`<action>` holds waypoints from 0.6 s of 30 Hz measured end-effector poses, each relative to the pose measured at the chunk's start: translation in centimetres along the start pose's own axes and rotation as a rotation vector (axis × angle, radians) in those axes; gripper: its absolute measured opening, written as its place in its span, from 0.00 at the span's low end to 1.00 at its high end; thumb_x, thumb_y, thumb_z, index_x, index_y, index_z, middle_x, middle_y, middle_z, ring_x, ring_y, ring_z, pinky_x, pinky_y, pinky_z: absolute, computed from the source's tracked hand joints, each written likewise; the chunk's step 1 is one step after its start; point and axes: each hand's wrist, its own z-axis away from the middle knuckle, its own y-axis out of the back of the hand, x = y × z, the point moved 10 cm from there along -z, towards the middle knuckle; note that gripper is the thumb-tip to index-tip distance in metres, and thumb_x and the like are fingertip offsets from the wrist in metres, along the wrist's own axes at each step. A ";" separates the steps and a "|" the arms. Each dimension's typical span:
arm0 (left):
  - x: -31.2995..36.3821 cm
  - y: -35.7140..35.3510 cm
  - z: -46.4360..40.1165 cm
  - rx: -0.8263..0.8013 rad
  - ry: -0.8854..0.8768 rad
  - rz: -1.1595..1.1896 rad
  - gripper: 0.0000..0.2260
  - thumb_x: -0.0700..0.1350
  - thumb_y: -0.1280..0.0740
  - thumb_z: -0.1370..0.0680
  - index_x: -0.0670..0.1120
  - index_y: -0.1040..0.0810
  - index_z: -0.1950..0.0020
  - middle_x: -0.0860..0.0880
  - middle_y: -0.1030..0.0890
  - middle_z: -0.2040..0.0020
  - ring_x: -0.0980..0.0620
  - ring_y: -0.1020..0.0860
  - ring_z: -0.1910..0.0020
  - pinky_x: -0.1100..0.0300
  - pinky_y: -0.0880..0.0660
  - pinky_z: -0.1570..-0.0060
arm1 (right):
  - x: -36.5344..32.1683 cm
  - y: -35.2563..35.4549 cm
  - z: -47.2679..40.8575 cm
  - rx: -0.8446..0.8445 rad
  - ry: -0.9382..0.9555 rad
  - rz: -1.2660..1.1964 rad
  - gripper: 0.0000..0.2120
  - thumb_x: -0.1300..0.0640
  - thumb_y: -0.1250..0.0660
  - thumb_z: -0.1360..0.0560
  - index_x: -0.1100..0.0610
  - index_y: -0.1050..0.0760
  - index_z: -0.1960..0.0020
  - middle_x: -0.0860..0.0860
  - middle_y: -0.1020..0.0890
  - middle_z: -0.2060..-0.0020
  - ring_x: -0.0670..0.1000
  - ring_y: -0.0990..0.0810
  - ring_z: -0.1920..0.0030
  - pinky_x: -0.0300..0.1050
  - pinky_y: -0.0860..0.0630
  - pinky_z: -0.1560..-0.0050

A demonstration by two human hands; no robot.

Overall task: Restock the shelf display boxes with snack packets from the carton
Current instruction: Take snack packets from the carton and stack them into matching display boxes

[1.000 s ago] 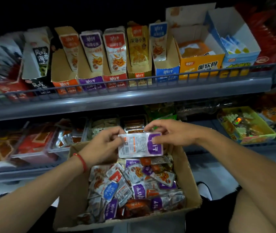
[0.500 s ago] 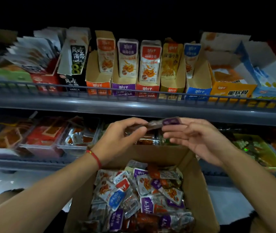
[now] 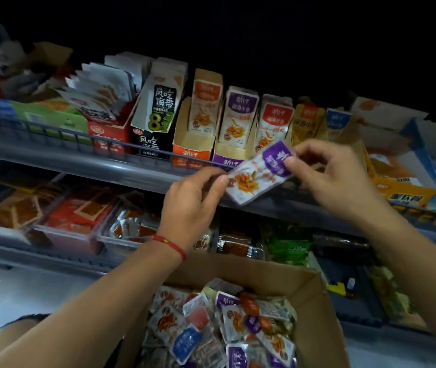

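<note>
Head view, my left hand (image 3: pixel 190 200): pinching the lower end of the purple packet (image 3: pixel 260 172) between thumb and fingertips, at the edge with the food picture. A red string bracelet (image 3: pixel 170 245) sits on that wrist.
Head view, my right hand (image 3: pixel 328 176): pinching the upper, purple end of the same packet, fingers curled round the corner.
Head view, purple packet: held up tilted in front of the upper shelf's front rail (image 3: pixel 105 146), just below and right of the purple display box (image 3: pixel 234 144), not yet in it.
Head view, display boxes: orange display box (image 3: pixel 194 147), then the purple one, then a red-labelled one (image 3: pixel 275 123) run left to right. Each holds upright packets.
Head view, carton (image 3: pixel 317 301): open below my arms, with loose packets (image 3: pixel 227 322) of mixed colours heaped inside.
Step, as I judge it: matching the packet to the purple box and about to slot it in.
Risk, wrong box: the red and orange boxes stand touching the purple one. In this dim light I could drop it a slot off.
Risk, snagging: the packet is tilted, so its corner may catch the rail or the box lip and fold.
Risk, toppling: pushing in too hard could knock the standing packets backward.
Risk, slipping: both grips are at the edges only. A loose pinch would let it fall back toward the carton or the lower shelf (image 3: pixel 52 258).
</note>
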 end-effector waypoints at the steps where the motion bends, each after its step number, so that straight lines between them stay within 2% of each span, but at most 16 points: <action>1: 0.6 0.9 -0.2 0.088 -0.065 -0.133 0.09 0.47 0.35 0.18 0.48 0.19 0.40 0.52 0.16 0.49 0.57 0.22 0.50 0.57 0.22 0.54 | -0.7 0.6 -1.1 0.034 0.032 0.050 0.03 0.52 0.32 0.20 0.49 0.21 0.52 0.41 0.19 0.58 0.41 0.21 0.59 0.39 0.24 0.58; 4: 2.4 1.1 -0.4 0.177 -0.261 -0.367 0.16 0.36 0.33 0.25 0.44 0.21 0.38 0.46 0.20 0.41 0.48 0.28 0.40 0.54 0.27 0.41 | -3.2 2.6 -4.5 0.134 0.120 0.220 0.02 0.53 0.34 0.18 0.48 0.23 0.47 0.45 0.21 0.55 0.41 0.25 0.58 0.25 0.35 0.61; 6: 3.2 0.5 -0.7 0.155 -0.324 -0.465 0.20 0.35 0.33 0.29 0.43 0.22 0.37 0.45 0.23 0.35 0.42 0.30 0.35 0.48 0.30 0.35 | -4.9 3.7 -6.8 0.192 0.169 0.295 0.06 0.53 0.35 0.17 0.52 0.21 0.43 0.45 0.21 0.52 0.43 0.25 0.53 0.24 0.35 0.59; 10: 3.6 -1.4 -1.4 -0.006 -0.352 -0.604 0.25 0.39 0.33 0.30 0.47 0.25 0.32 0.48 0.30 0.25 0.42 0.36 0.25 0.39 0.41 0.26 | -6.9 2.6 -10.9 0.197 0.239 0.422 0.11 0.52 0.36 0.17 0.55 0.21 0.38 0.49 0.20 0.48 0.46 0.24 0.49 0.31 0.31 0.55; 14: 3.1 -2.2 -1.9 -0.065 -0.311 -0.591 0.26 0.39 0.32 0.30 0.49 0.25 0.32 0.49 0.26 0.29 0.44 0.35 0.24 0.38 0.44 0.24 | -6.3 -0.6 -13.8 0.126 0.219 0.495 0.11 0.52 0.36 0.17 0.53 0.21 0.38 0.50 0.18 0.47 0.48 0.22 0.49 0.45 0.24 0.53; 18: 2.4 -2.5 -2.1 -0.114 -0.265 -0.561 0.26 0.40 0.32 0.28 0.50 0.27 0.30 0.50 0.25 0.30 0.47 0.34 0.26 0.40 0.44 0.24 | -4.3 -3.8 -15.3 0.062 0.171 0.613 0.09 0.53 0.34 0.18 0.52 0.21 0.40 0.52 0.18 0.47 0.50 0.21 0.51 0.47 0.25 0.56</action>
